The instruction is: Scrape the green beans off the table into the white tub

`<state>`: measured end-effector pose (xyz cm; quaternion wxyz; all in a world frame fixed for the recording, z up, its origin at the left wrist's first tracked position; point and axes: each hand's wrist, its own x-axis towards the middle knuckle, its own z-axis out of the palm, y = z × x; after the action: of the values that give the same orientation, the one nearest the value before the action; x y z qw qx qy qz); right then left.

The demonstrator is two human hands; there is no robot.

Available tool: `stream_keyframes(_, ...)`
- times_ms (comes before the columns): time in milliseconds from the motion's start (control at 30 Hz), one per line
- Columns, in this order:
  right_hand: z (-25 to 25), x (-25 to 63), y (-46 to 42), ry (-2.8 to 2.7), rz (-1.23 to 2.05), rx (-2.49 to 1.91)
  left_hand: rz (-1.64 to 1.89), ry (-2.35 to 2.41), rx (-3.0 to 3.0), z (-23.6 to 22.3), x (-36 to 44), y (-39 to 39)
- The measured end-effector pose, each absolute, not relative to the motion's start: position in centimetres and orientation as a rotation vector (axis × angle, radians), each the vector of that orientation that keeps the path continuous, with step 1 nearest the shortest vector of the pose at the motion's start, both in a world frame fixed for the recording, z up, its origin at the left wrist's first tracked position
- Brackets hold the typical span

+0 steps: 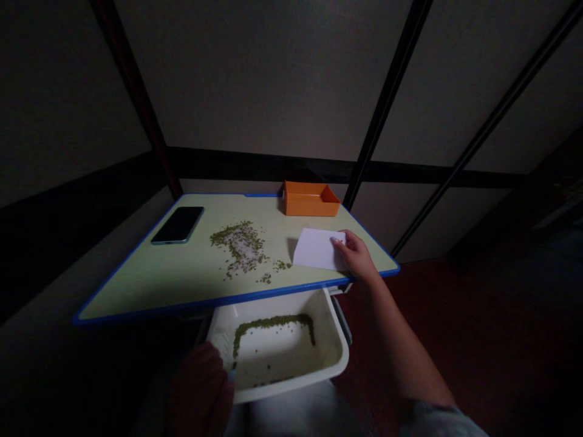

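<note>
My right hand pinches a piece of white card, thumb on its near face, with the card's lower edge at the table top. Just left of the card lies a scattered pile of small green beans or seeds, mixed with whitish grains. Below the table's front edge is a white plastic tub, with a band of the same green seeds along its inner floor edges. My left hand, dark in shadow, closes over the tub's left rim, a thumb or fingertip showing inside.
An orange open box stands at the table's back right. A phone lies at the left. The pale table has a blue edge and stands by a panelled wall. Reddish floor shows at the right.
</note>
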<state>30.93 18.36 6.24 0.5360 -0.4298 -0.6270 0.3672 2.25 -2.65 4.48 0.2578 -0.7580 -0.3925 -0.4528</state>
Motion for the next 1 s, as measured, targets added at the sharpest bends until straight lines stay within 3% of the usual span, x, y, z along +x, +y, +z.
stream_keyframes(600,6.5,30.5,18.3,-1.538,0.828,-1.050,-1.244,-1.069,-2.085,4.1,2.2,-2.5)
stream_keyframes(1000,5.4,31.2,19.8,-1.120,0.654,-1.053,-1.225,-1.070,-2.082,3.7,1.9,-2.7)
